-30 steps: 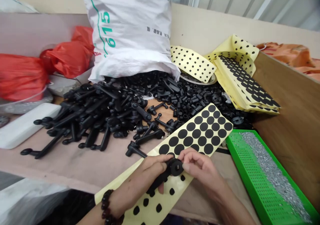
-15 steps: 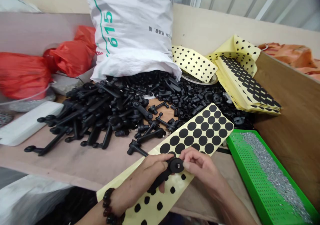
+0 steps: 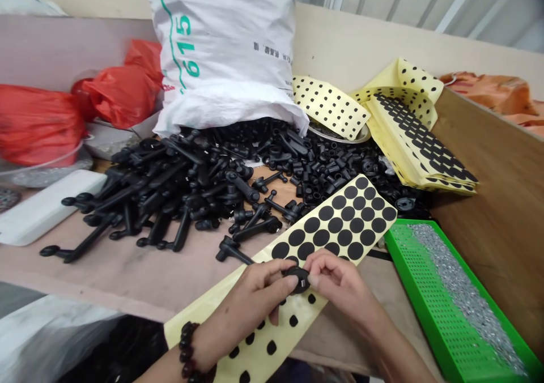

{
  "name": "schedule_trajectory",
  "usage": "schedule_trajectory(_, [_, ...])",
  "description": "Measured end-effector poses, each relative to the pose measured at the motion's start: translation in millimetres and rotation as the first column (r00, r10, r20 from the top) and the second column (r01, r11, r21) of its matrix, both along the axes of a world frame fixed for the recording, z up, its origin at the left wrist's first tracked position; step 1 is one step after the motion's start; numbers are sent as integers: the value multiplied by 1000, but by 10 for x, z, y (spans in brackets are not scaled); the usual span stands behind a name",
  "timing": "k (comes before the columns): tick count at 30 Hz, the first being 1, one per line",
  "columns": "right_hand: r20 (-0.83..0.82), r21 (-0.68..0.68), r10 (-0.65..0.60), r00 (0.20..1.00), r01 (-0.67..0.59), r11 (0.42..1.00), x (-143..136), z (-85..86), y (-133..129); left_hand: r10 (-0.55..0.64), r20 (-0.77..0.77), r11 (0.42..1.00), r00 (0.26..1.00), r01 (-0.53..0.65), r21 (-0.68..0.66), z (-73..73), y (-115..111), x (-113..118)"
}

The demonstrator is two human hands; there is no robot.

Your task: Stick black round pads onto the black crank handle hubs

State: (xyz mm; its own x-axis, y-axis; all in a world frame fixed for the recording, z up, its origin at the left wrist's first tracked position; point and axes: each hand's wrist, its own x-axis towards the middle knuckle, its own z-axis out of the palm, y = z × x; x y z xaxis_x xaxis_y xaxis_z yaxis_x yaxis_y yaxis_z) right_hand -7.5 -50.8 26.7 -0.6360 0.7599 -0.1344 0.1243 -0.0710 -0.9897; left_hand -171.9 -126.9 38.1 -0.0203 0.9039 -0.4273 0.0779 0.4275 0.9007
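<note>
My left hand, a dark bead bracelet at its wrist, is closed on a black plastic part with a round end. Its thumb lies on that round face, where a small light slot shows; the rest is hidden by the hand. At the right edge of the round end, my right hand pinches with thumb and index finger. Whether a thin sticker sits between those fingertips I cannot tell. Both hands are over a yellow backing sheet with rows of round black stickers on its upper part and small black dots lower down.
Behind lies a heap of black plastic arms spilling from a white woven sack. Small black caps are heaped beside it. A green tray of small metal pieces stands right, near folded sticker sheets. Red bags lie left.
My left thumb has come over onto the round face of the black part, and the part has turned slightly. The right hand stays at its edge, nearly unmoved.
</note>
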Motion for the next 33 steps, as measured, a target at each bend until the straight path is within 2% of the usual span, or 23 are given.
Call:
schedule_trajectory(5, [72,189,-10,997,-4,982,4,47,-50,56,-10,993,998,-54,102,-68,-14,53])
schedule_trajectory(7, [43,181,-26,999,18,983,12,48,-75,85,-3,990,996,-84,116,-64,-39,59])
schedule_trajectory(10, [-61,-29,-67,996,66,997,13,2,-116,111,43,989,993,-115,95,-57,-79,47])
schedule_trajectory(12, [-143,-221,-111,983,77,972,-1,-43,-147,122,69,989,990,-127,74,-60,-100,33])
schedule_trajectory(14, [-220,-357,-153,963,66,932,-28,-79,-180,131,84,989,988,-137,59,-71,-118,19])
schedule_trajectory(18, [-312,-467,-197,929,31,884,-106,-90,-239,142,99,988,985,-147,52,-116,-162,-14])
schedule_trajectory(23, [-318,-511,-221,922,30,859,-207,-68,-276,175,92,983,980,-179,36,-131,-232,-71])
schedule_trajectory(25, [-297,-472,-213,931,51,880,-248,-53,-299,201,91,978,975,-205,40,-107,-255,-84])
schedule_trajectory(26, [-264,-410,-181,947,59,910,-269,-42,-321,212,98,975,972,-217,45,-93,-271,-88])
schedule_trajectory(28, [-130,-203,-42,991,15,979,-311,-18,-392,212,107,975,971,-218,45,-78,-335,-103])
schedule_trajectory(29, [-36,-92,37,999,-40,995,-329,-7,-439,209,101,976,973,-213,36,-85,-397,-121])
schedule_trajectory(31, [121,68,204,971,-213,975,-349,9,-531,198,60,980,978,-198,7,-144,-599,-196])
schedule_trajectory(33, [215,183,372,903,-411,893,-335,20,-578,206,-13,979,978,-206,0,-265,-899,-341])
